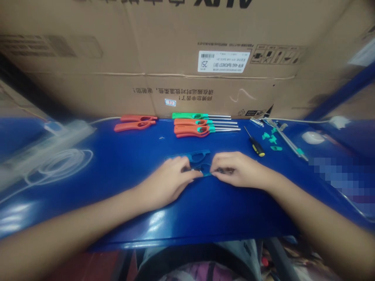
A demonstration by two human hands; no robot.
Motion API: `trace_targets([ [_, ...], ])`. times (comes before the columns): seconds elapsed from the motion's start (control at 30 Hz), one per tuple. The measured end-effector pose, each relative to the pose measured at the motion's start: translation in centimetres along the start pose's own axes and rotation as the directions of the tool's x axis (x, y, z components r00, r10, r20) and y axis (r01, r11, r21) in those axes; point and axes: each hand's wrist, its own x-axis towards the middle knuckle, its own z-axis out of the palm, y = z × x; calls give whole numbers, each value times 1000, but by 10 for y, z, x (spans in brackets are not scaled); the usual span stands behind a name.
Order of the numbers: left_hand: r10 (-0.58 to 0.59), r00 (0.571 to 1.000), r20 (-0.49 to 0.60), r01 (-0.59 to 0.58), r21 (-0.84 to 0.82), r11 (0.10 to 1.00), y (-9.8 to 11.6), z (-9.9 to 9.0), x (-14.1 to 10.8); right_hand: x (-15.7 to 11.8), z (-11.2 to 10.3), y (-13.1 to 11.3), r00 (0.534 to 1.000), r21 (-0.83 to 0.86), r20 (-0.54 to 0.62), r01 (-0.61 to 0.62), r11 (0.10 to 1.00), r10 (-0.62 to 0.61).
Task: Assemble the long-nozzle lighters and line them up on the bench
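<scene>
At the left edge of the frame a blurred white power strip (51, 142) lies aslant, with a coiled pale cable (60, 164) on it and beside it. Left of centre, two orange casings (133, 125) lie on the blue tabletop (117, 160), their long sides running left to right. At centre, the left hand (172, 179) is closed narrow, thumb and fingers pinching the left end of a blue casing piece (206, 170); a dark bit shows in that grip, too small to name. The piece lies directly between the two hands, its long axis roughly left to right, most of it hidden by fingers. Just beyond it, a second blue casing (190, 155) lies much the same way, its left part behind the left hand's fingers, so that hand looks nearer to it. Farther back stands a row of green and orange lighters (190, 131), metal rods pointing right. The right hand (234, 169) pinches the right end of the held piece with thumb and fingertips, the other fingers curled. Right of it lie a black-and-yellow screwdriver (256, 146), small teal parts (272, 139) and, near the right edge, a white mouse (313, 137).
</scene>
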Motion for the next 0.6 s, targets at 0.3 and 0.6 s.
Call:
trace_targets([
  [0.3, 11, 1000, -4, -11, 18, 1000, -1, 2, -1, 0, 0, 3, 1000, 32, -4, 6, 999, -5],
  [0.6, 6, 1000, 8, -6, 27, 1000, 0, 0, 1, 0, 0, 0, 1000, 16, 4, -12, 1000, 12],
])
